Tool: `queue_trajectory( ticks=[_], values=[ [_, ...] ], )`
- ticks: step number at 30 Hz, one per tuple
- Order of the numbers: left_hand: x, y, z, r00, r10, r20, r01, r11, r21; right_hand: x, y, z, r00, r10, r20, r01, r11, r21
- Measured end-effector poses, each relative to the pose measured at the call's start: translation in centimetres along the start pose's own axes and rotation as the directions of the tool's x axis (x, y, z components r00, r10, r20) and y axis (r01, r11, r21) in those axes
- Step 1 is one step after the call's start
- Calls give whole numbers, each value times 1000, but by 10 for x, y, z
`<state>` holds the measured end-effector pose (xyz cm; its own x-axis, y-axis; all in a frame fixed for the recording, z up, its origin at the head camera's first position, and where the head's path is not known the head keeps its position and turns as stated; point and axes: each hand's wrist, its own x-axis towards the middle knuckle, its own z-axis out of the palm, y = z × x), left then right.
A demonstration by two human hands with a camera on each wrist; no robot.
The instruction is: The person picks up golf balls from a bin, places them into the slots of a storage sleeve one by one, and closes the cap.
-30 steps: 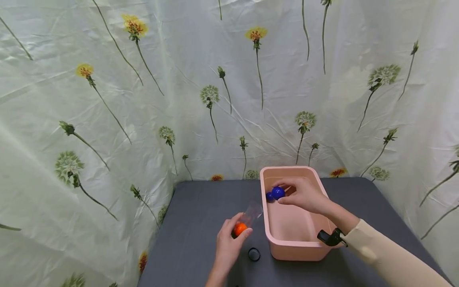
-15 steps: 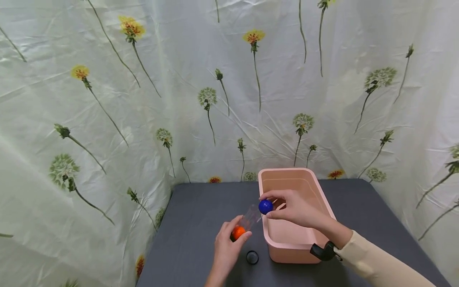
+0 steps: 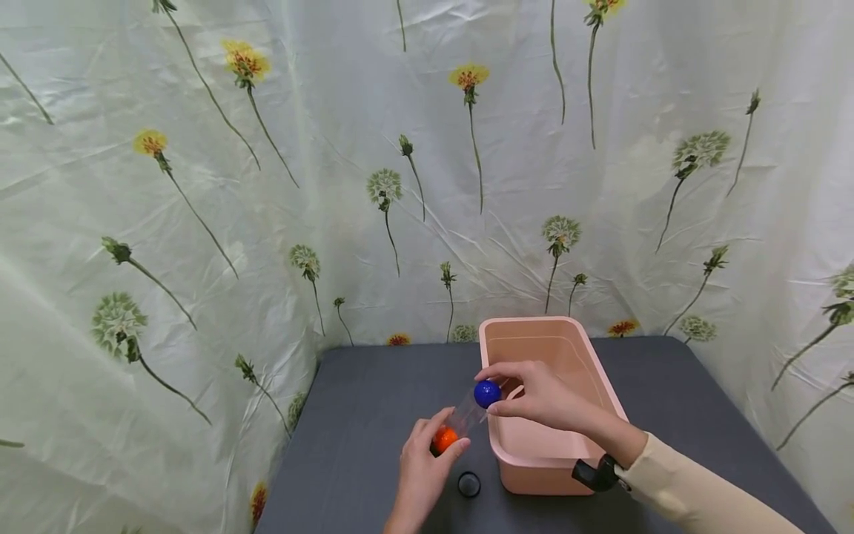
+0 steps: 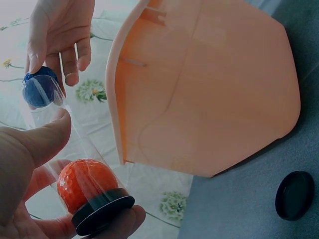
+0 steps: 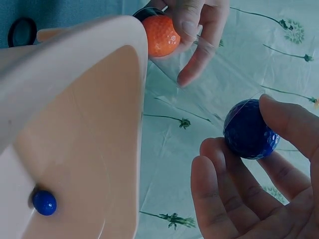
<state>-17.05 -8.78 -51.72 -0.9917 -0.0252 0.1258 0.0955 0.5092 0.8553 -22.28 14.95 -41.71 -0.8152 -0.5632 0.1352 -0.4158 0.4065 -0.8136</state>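
My left hand (image 3: 427, 463) grips a clear plastic tube (image 3: 465, 417) tilted toward the pink bin (image 3: 603, 371); an orange ball (image 3: 443, 439) sits at the tube's black-capped bottom (image 4: 102, 214). My right hand (image 3: 534, 397) pinches a blue dimpled ball (image 3: 487, 393) between thumb and fingers right at the tube's open mouth (image 4: 42, 97). In the right wrist view the blue ball (image 5: 250, 129) sits at my fingertips, the orange ball (image 5: 160, 35) shows in the left hand beyond the bin's rim, and a smaller blue ball (image 5: 44, 202) lies inside the bin.
A loose black cap (image 3: 469, 484) lies on the dark grey table (image 3: 373, 400) just left of the bin's near corner. A floral curtain (image 3: 333, 185) hangs close behind and to the left and right of the table.
My right hand lifted the blue ball out of the pink bin and carried it left to the mouth of the tube. The left hand kept holding the tube with the orange ball.
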Motion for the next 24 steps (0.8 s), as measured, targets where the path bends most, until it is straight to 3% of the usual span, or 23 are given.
queue_trajectory(
  ticks=[14,24],
  values=[
    [1,-3,2,1000,19,15,-19,1000,9,-2,4,3,1000,-24,-4,24,999,-30],
    [0,-4,3,999,-28,35,27,1000,11,-2,5,3,999,-43,-18,42,999,-31]
  ],
)
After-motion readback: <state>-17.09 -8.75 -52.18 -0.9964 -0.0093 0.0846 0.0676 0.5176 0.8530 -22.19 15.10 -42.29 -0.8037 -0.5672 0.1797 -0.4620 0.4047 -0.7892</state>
